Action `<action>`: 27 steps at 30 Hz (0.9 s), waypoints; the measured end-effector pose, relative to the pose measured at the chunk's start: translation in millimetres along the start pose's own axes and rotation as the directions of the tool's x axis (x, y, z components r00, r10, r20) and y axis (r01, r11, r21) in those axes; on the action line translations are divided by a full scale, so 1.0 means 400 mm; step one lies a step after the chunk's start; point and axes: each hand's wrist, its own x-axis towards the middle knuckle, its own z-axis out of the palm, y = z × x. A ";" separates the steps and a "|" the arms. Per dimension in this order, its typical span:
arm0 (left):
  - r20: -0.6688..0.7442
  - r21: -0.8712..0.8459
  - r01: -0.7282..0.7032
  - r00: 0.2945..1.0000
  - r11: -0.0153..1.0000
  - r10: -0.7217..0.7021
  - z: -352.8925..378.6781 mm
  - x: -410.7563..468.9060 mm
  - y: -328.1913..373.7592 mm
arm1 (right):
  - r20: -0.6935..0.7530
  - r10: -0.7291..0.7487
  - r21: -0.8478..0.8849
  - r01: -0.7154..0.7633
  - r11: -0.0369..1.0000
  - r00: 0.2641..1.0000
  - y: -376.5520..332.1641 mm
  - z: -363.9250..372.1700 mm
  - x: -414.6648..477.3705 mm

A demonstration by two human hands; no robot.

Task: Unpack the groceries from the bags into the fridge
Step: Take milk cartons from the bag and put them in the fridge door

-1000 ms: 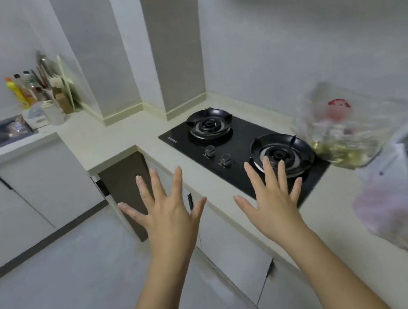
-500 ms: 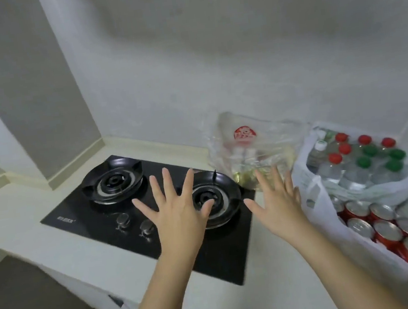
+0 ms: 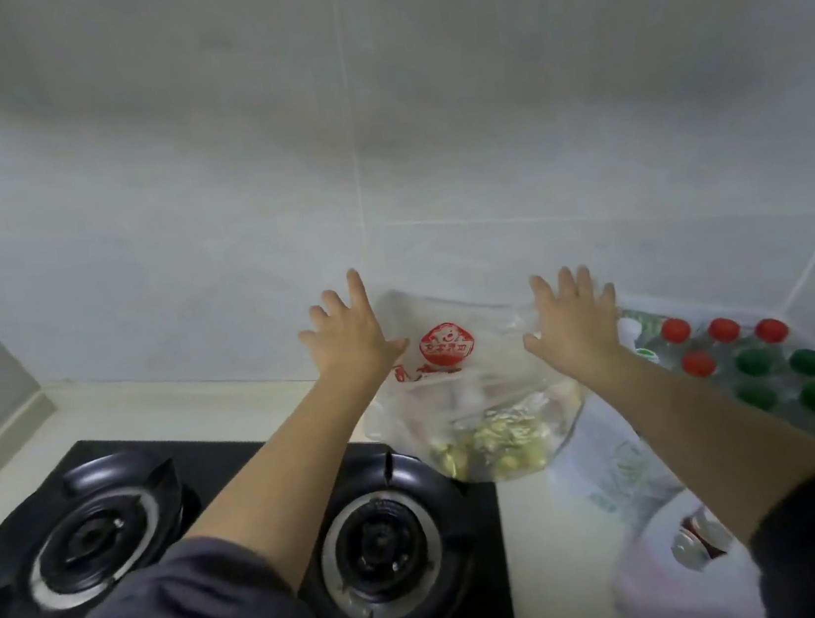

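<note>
**Hands spread over the clear bag, nothing gripped yet**

Left hand [image 3: 347, 337] and right hand [image 3: 576, 325] reach out just above centre frame in my head view. The fingers of both are straight and fanned, and neither holds anything. Between and beneath them sits the clear plastic bag with a red printed logo [image 3: 445, 355]. It rests on the pale countertop [image 3: 529, 541] against the grey tiled wall [image 3: 229, 228], its lower edge just beside the right burner of the black gas hob [image 3: 113, 529]. My left thumb lies at the bag's upper left edge and my right palm covers its upper right corner. Whether either touches the film I cannot tell.

I judge the film thin, limp and slippery, so it should sag rather than keep its shape. The yellow-green lumps pooled in its bottom, lower centre, look like produce that could bruise. I would gather the loose film at the top or cup it from beneath, not squeeze the middle. It looks fairly light.

To the right, plastic bottles with red and green caps [image 3: 754, 361] stand packed in white plastic and look far heavier. At lower right, cans [image 3: 690, 544] show partly under my sleeve. No fridge is in view.
</note>
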 end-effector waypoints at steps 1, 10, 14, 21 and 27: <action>0.040 0.005 0.015 0.999 1.000 -0.015 0.013 0.026 0.007 | -0.008 -0.018 -0.068 0.017 0.998 1.000 0.006 0.005 0.018; 0.319 -0.088 0.098 0.946 0.991 -0.065 0.144 0.110 0.012 | 0.122 -0.038 -0.253 0.068 0.965 0.992 -0.021 0.080 0.074; 0.376 -0.165 0.111 0.926 0.980 -0.042 0.188 0.101 -0.009 | 0.147 -0.093 -0.266 0.130 0.955 0.985 -0.023 0.108 0.070; 0.462 -0.626 0.367 0.885 0.688 -0.052 0.178 0.107 -0.008 | 0.063 0.104 0.398 -0.121 0.909 0.993 -0.015 0.090 0.069; 0.410 -0.782 0.366 0.912 0.504 -0.027 0.085 0.077 0.059 | 0.003 0.261 0.746 -0.176 0.643 0.965 0.003 -0.014 0.078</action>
